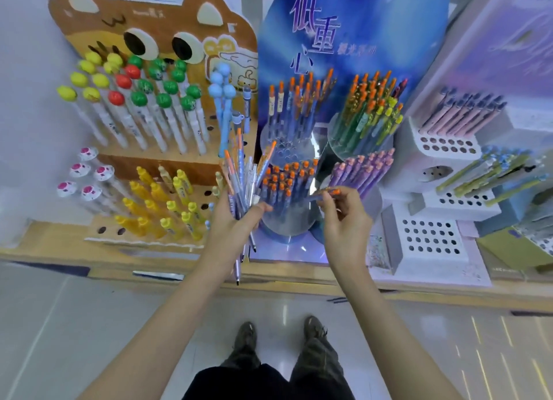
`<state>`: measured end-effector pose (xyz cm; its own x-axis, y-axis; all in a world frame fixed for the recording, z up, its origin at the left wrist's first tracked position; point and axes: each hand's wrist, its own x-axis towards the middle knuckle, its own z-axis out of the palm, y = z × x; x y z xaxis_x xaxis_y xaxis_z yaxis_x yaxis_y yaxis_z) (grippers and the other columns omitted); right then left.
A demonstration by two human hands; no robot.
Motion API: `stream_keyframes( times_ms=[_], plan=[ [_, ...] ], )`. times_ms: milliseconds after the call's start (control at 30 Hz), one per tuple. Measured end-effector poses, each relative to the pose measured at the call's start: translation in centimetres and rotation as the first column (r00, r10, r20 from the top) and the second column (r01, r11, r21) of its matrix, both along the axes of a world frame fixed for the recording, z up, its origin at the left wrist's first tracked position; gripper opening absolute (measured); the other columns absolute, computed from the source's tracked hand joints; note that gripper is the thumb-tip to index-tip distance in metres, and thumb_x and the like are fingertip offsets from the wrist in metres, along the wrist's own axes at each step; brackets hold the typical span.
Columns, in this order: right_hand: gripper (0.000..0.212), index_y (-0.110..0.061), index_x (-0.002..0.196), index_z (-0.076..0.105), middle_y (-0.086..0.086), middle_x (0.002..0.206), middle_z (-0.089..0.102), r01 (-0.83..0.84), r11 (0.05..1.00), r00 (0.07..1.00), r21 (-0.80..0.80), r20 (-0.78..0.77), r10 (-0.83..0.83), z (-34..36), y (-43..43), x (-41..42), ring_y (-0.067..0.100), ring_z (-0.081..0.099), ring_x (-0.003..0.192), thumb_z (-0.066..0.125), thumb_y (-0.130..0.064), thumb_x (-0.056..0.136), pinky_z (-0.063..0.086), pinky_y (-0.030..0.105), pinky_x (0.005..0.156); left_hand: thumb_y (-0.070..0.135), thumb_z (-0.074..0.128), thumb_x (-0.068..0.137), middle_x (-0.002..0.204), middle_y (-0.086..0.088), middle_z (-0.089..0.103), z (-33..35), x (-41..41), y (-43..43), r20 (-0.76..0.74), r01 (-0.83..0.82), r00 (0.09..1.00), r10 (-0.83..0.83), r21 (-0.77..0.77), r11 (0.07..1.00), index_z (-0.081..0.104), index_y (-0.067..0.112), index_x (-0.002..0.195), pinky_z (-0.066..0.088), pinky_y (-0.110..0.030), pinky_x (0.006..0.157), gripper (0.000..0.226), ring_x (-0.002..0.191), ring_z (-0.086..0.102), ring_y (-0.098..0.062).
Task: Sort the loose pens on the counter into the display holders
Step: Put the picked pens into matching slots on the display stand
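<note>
My left hand (236,220) grips a fanned bunch of blue pens with orange caps (244,178), their tips hanging below my palm. My right hand (344,214) pinches a single orange-capped blue pen (327,193), held sideways just above the front round clear holder (287,223). That holder is packed with matching orange-capped pens (287,178). Behind it a second clear holder (284,148) shows several open holes at its front, with more blue pens standing at its back. A purple pen holder (363,169) stands to the right.
A brown cat-shaped display (155,40) on the left holds fruit-topped and yellow pens. White perforated tiered racks (431,241) stand at the right with pink and green pens. A blue sign board (344,40) rises behind. The counter's wooden edge (269,280) runs in front of me.
</note>
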<state>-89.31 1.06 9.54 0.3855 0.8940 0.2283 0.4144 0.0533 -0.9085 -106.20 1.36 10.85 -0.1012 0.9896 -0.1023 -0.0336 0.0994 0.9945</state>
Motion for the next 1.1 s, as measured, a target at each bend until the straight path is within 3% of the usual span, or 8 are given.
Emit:
stream_keyframes(
  times_ms=[100, 233, 500, 633, 767, 967, 1033, 1100],
  plan=[
    [0.012, -0.009, 0.102, 0.061, -0.002, 0.090, 0.066, 0.019, 1.000, 0.999, -0.002, 0.041, -0.019, 0.2, 0.2, -0.8, 0.020, 0.065, 0.082, 0.056, -0.018, 0.096, 0.052, 0.042, 0.077, 0.025, 0.067, 0.070, 0.086, 0.001, 0.069, -0.1, -0.4, -0.1, 0.003, 0.031, 1.000, -0.031, 0.003, 0.999, 0.061, 0.034, 0.092, 0.049, -0.014, 0.064, 0.024, 0.076, 0.061, -0.011],
    [0.011, -0.008, 0.101, 0.061, -0.003, 0.089, 0.066, 0.036, 0.999, 0.998, -0.004, 0.051, -0.036, -0.1, -0.2, -0.7, 0.008, 0.060, 0.079, 0.057, -0.016, 0.095, 0.050, 0.028, 0.076, 0.025, 0.067, 0.070, 0.086, 0.001, 0.069, -0.1, -0.8, -0.2, 0.022, 0.055, 0.998, -0.055, -0.010, 0.998, 0.061, 0.036, 0.091, 0.049, -0.016, 0.063, 0.024, 0.071, 0.059, -0.008],
    [0.009, -0.006, 0.097, 0.062, -0.003, 0.085, 0.064, 0.030, 1.000, 0.996, -0.002, 0.079, -0.030, -1.0, -1.9, -0.7, 0.008, 0.056, 0.077, 0.056, -0.012, 0.095, 0.042, 0.009, 0.070, 0.024, 0.067, 0.072, 0.076, 0.012, 0.066, -0.4, -1.1, -0.3, 0.005, 0.105, 0.994, -0.105, 0.006, 0.994, 0.062, 0.022, 0.097, 0.048, -0.016, 0.061, 0.026, 0.066, 0.057, -0.003],
    [0.014, 0.000, 0.097, 0.063, 0.009, 0.087, 0.067, -0.102, 0.994, 0.959, 0.026, 0.269, 0.092, -0.2, -0.2, -1.4, 0.022, 0.060, 0.076, 0.058, -0.012, 0.094, 0.048, 0.028, 0.070, 0.020, 0.067, 0.077, 0.071, 0.012, 0.060, -0.3, -1.1, -0.2, -0.020, 0.130, 0.991, -0.129, 0.036, 0.991, 0.061, 0.005, 0.108, 0.045, -0.014, 0.060, 0.036, 0.064, 0.056, -0.003],
    [0.016, 0.003, 0.087, 0.057, 0.016, 0.076, 0.065, -0.170, 0.981, 0.909, -0.097, 0.368, 0.194, -0.6, 1.4, -1.9, 0.032, 0.059, 0.068, 0.061, -0.012, 0.093, 0.040, 0.035, 0.062, 0.010, 0.065, 0.084, 0.071, 0.012, 0.061, 0.0, -1.1, 0.0, -0.019, 0.121, 0.992, -0.121, 0.033, 0.992, 0.060, 0.001, 0.112, 0.045, -0.013, 0.062, 0.030, 0.063, 0.056, -0.002],
    [0.019, 0.000, 0.084, 0.056, 0.012, 0.074, 0.065, -0.159, 0.973, 0.916, -0.166, 0.344, 0.208, -0.6, 2.2, -1.7, 0.028, 0.059, 0.067, 0.064, -0.016, 0.090, 0.040, 0.030, 0.059, 0.022, 0.064, 0.072, 0.067, 0.011, 0.061, 0.9, -1.3, 0.2, 0.011, 0.106, 0.994, -0.106, 0.024, 0.994, 0.061, 0.029, 0.092, 0.048, -0.022, 0.065, 0.022, 0.070, 0.060, -0.015],
    [0.020, -0.001, 0.083, 0.055, 0.011, 0.072, 0.064, -0.179, 0.967, 0.909, -0.182, 0.346, 0.233, -0.6, 2.4, -1.6, 0.026, 0.057, 0.065, 0.065, -0.017, 0.090, 0.038, 0.027, 0.057, 0.022, 0.064, 0.071, 0.066, 0.010, 0.060, 0.9, -1.3, 0.3, 0.014, 0.088, 0.996, -0.088, 0.023, 0.996, 0.060, 0.032, 0.088, 0.049, -0.028, 0.069, 0.020, 0.078, 0.062, -0.028],
    [0.021, -0.002, 0.082, 0.053, 0.008, 0.070, 0.061, -0.209, 0.956, 0.901, -0.207, 0.340, 0.270, -0.6, 2.6, -1.4, 0.026, 0.054, 0.064, 0.066, -0.017, 0.089, 0.035, 0.025, 0.055, 0.023, 0.064, 0.069, 0.073, 0.002, 0.063, 1.1, -1.3, 0.3, 0.028, 0.084, 0.996, -0.084, 0.024, 0.996, 0.062, 0.034, 0.088, 0.048, -0.032, 0.069, 0.022, 0.073, 0.059, -0.026]
  ],
)
